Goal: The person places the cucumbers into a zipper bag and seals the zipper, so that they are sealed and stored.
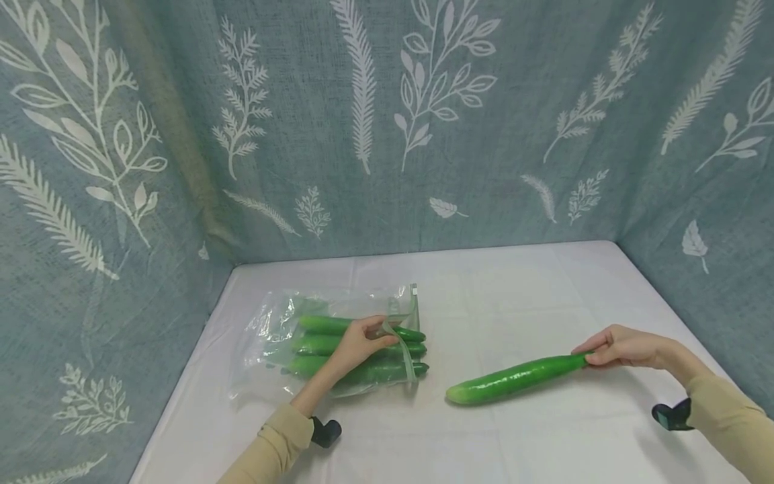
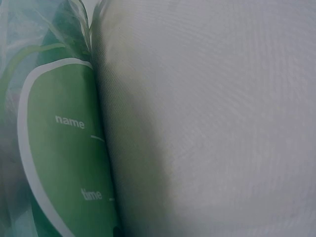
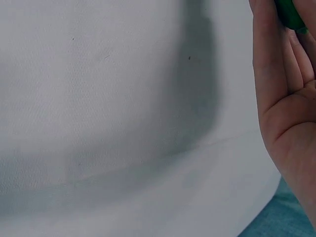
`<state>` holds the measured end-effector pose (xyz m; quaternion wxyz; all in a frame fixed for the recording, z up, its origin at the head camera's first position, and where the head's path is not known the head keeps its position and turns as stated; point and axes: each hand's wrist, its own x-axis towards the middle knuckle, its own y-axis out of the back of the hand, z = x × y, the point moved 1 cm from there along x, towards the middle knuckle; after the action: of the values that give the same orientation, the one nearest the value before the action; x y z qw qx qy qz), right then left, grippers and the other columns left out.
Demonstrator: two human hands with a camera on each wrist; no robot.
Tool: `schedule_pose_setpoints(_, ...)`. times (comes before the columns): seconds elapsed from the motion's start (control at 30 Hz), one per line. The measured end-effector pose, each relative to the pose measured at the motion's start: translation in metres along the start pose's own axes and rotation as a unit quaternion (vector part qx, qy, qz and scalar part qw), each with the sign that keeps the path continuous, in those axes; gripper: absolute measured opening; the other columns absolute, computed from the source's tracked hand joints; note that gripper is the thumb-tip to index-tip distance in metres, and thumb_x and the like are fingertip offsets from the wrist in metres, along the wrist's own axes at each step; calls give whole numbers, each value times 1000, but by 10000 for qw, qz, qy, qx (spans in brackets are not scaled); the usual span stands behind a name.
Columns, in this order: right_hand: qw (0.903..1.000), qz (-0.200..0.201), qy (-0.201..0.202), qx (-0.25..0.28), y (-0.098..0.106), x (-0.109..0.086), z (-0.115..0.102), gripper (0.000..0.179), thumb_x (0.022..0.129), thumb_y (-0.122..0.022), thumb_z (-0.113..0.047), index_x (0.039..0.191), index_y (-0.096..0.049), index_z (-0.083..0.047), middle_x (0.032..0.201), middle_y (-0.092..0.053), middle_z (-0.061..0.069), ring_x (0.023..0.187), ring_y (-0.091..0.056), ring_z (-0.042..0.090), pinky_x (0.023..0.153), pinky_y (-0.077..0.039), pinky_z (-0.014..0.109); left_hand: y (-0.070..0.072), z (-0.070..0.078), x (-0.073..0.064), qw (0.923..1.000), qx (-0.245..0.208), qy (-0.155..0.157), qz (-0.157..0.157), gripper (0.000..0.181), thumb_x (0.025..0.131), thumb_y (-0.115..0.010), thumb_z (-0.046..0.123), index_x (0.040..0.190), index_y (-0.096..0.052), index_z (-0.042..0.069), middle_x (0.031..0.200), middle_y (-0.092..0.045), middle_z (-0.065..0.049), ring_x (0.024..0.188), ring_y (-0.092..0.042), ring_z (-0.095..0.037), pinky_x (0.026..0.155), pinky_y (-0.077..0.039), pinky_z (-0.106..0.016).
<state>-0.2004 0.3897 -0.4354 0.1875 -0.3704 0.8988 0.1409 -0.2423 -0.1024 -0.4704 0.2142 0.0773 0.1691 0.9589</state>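
A clear plastic zip bag [image 1: 260,349] lies on the left half of the table with three green cucumbers inside, their dark ends toward its mouth on the right. My left hand [image 1: 357,346] pinches the bag's upper layer at that mouth, lifting the edge. In the left wrist view the bag's green printed label [image 2: 69,148] reads "name" and "time". Over on the right, my right hand [image 1: 629,348] holds another cucumber [image 1: 520,380] by its dark end, between thumb and fingers. Its paler end points left toward the bag. The right wrist view catches only that cucumber's tip [image 3: 290,15] at the fingers.
A white cloth covers the table [image 1: 484,444]. Blue-grey curtains [image 1: 387,202] with white leaf prints hang along the back and both sides. A dark wrist camera [image 1: 326,433] sits by the left sleeve, and another [image 1: 672,415] by the right.
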Motion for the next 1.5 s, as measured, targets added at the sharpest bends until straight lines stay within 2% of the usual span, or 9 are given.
schedule_pose_setpoints(0.2,9999,49,138,63,0,-2,-4,28,94,-55,-6,109,-71,-23,105,-70,-9,95,-65,3,83,-56,20,0,0,0,9999,67,67,40,46,85,-72,24,125,-60,5,130,-59,-16,116,-60,-34,89,-56,-36)
schedule_pose_setpoints(0.47,9992,149,380,35,4,-5,-13,31,96,-53,-5,111,-70,-26,105,-71,-8,96,-66,5,83,-56,21,0,0,-1,9999,120,51,65,47,84,-72,25,125,-60,5,130,-60,-16,115,-60,-33,89,-56,-35)
schedule_pose_setpoints(0.67,9983,194,542,134,7,-9,-19,34,96,-52,-5,111,-69,-30,107,-69,-10,98,-65,3,86,-55,21,0,1,-1,9999,-83,127,66,46,85,-71,21,127,-59,5,130,-59,-16,116,-60,-33,90,-55,-37)
schedule_pose_setpoints(0.9,9959,228,751,452,11,-12,-26,37,97,-49,-2,111,-69,-30,106,-71,-7,97,-66,2,86,-54,19,1,1,0,9998,-105,170,84,44,85,-71,20,126,-60,7,131,-59,-14,120,-57,-32,94,-53,-39)
schedule_pose_setpoints(1.27,9940,768,590,509,11,-8,-28,34,97,-51,-6,108,-67,-34,107,-68,-12,99,-66,2,89,-54,20,1,1,-1,9999,-87,129,64,45,85,-72,22,125,-60,5,129,-60,-16,115,-60,-33,89,-56,-35)
schedule_pose_setpoints(1.37,9926,1071,429,372,10,-5,-27,28,96,-54,-10,111,-67,-30,105,-68,-12,99,-66,3,90,-54,23,0,3,-1,9998,-110,136,82,44,85,-71,19,126,-60,4,129,-60,-17,115,-60,-34,89,-56,-36)
schedule_pose_setpoints(1.43,9907,1310,271,234,9,-2,-26,26,96,-56,-13,119,-66,-18,103,-69,-12,98,-66,3,89,-54,24,0,3,-1,9999,-103,94,86,44,86,-70,17,126,-59,2,129,-59,-19,115,-60,-35,89,-56,-37)
schedule_pose_setpoints(1.5,9879,1540,123,149,7,2,-26,36,95,-58,-16,128,-59,-3,101,-69,-13,97,-65,2,89,-55,25,0,2,-1,9998,-166,94,85,44,87,-69,15,126,-58,1,129,-59,-19,115,-60,-36,89,-56,-38)
